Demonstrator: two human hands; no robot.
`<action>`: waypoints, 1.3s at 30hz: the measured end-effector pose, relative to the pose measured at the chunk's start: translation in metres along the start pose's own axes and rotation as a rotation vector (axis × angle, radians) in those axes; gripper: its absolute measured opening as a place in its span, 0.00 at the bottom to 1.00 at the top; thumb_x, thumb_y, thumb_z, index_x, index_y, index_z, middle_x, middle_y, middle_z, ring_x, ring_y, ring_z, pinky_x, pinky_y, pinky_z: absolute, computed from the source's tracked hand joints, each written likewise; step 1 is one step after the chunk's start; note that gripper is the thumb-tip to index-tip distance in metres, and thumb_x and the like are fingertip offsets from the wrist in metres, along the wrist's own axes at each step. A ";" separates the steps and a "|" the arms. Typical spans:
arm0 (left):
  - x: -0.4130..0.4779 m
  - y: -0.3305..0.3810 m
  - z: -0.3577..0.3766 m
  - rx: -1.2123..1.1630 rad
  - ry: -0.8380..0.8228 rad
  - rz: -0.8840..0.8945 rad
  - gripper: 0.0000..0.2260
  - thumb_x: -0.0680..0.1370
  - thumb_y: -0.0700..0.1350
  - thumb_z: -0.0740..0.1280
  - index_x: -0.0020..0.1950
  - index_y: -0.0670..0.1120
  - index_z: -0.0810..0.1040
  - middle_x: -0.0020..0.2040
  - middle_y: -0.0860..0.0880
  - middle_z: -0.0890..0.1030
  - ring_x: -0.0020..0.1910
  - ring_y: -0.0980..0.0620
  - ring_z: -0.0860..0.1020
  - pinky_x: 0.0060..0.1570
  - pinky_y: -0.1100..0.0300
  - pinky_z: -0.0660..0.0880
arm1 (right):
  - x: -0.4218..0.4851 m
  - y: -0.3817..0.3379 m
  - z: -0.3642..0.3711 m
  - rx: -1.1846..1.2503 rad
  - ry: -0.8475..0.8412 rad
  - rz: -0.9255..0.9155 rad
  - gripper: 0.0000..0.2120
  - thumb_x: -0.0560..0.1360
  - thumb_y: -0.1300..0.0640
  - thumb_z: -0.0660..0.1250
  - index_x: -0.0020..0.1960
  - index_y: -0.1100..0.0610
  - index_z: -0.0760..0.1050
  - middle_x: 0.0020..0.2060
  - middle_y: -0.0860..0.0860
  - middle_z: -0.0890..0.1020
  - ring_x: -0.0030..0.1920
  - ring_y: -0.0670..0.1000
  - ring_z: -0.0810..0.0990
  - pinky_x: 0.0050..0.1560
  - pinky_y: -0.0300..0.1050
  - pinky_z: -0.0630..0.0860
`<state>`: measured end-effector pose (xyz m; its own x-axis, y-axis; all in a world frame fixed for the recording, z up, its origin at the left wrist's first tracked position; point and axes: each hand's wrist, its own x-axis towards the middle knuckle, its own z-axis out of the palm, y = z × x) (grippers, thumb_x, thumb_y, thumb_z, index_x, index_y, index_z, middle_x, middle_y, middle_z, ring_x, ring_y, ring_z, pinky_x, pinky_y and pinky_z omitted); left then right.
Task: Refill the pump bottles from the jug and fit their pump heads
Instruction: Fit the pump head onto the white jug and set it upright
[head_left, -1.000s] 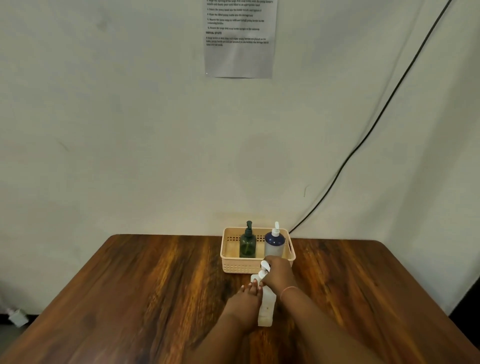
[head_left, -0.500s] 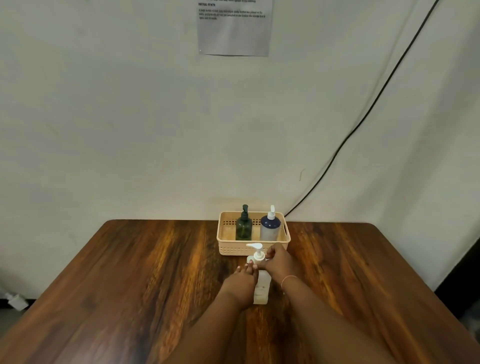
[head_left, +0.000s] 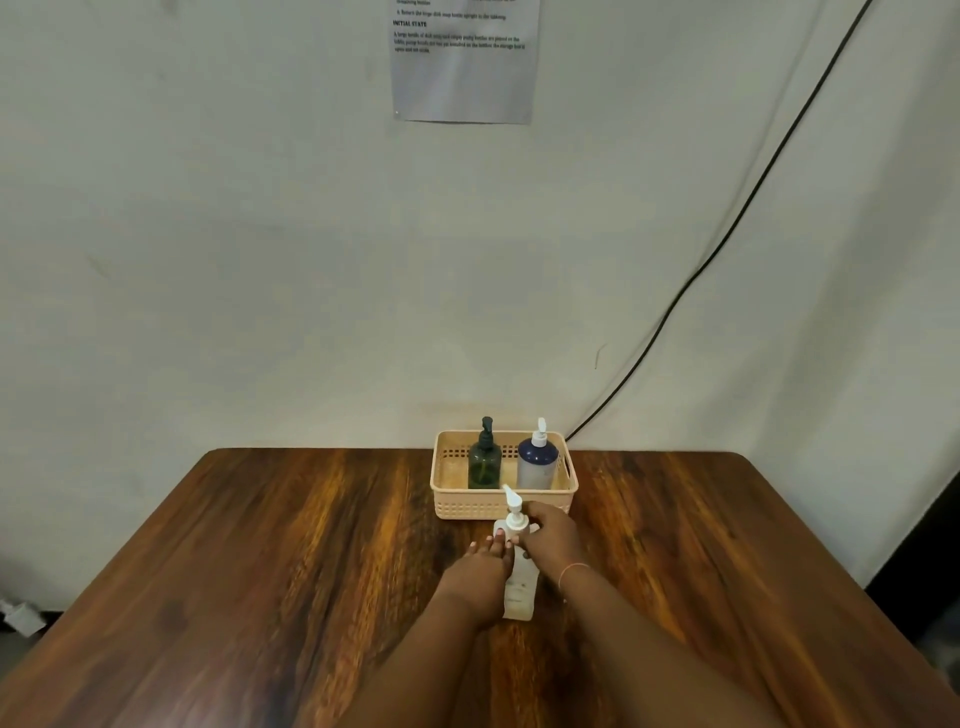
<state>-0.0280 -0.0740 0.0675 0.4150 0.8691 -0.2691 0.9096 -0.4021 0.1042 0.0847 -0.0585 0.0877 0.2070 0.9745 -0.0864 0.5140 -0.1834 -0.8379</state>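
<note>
Nearest, two bare forearms reach in from the near edge over the wooden table (head_left: 260, 561), meeting around a white pump bottle (head_left: 521, 587) that stands upright near the table's middle. The left hand (head_left: 480, 574) is wrapped around the bottle's left side, fingers closed against its body and fingertips up by the shoulder. The right hand (head_left: 550, 535), with a thin bracelet on its wrist, is curled over the collar of the white pump head (head_left: 514, 512), fingers pinched on it; the nozzle points up and away to the far left. Whether the head is fully seated cannot be told.

Just beyond the hands, a beige slotted basket (head_left: 457, 506) sits at the far edge of the table. Inside it stand a dark green pump bottle (head_left: 484, 462) on the left and a dark blue pump bottle (head_left: 537, 460) with a white pump on the right, both upright with heads fitted.

Farther back, on the pale wall, hangs a printed sheet (head_left: 464, 62), and a black cable (head_left: 727, 234) runs diagonally down toward the basket
</note>
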 end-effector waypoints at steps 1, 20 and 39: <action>-0.001 0.001 -0.001 -0.005 -0.002 -0.002 0.35 0.78 0.35 0.61 0.78 0.47 0.45 0.79 0.46 0.43 0.78 0.44 0.48 0.76 0.50 0.56 | 0.000 0.000 0.001 -0.008 0.002 -0.003 0.17 0.74 0.64 0.66 0.63 0.57 0.75 0.60 0.55 0.79 0.57 0.56 0.77 0.54 0.48 0.80; -0.001 0.001 -0.003 0.012 -0.024 -0.020 0.35 0.77 0.36 0.63 0.78 0.46 0.46 0.79 0.45 0.44 0.78 0.42 0.51 0.75 0.49 0.59 | 0.002 0.009 0.000 0.063 -0.073 -0.042 0.19 0.75 0.67 0.64 0.65 0.58 0.73 0.61 0.55 0.79 0.57 0.53 0.76 0.46 0.38 0.76; 0.002 -0.001 0.002 0.024 0.024 -0.004 0.33 0.78 0.35 0.62 0.78 0.45 0.48 0.79 0.44 0.46 0.77 0.42 0.51 0.75 0.50 0.59 | 0.011 0.005 -0.005 -0.126 -0.080 -0.064 0.15 0.69 0.60 0.73 0.50 0.55 0.70 0.55 0.55 0.80 0.53 0.53 0.78 0.51 0.41 0.74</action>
<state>-0.0284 -0.0723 0.0648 0.4123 0.8770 -0.2467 0.9106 -0.4055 0.0803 0.0935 -0.0496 0.0858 0.1063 0.9909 -0.0820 0.6252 -0.1307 -0.7694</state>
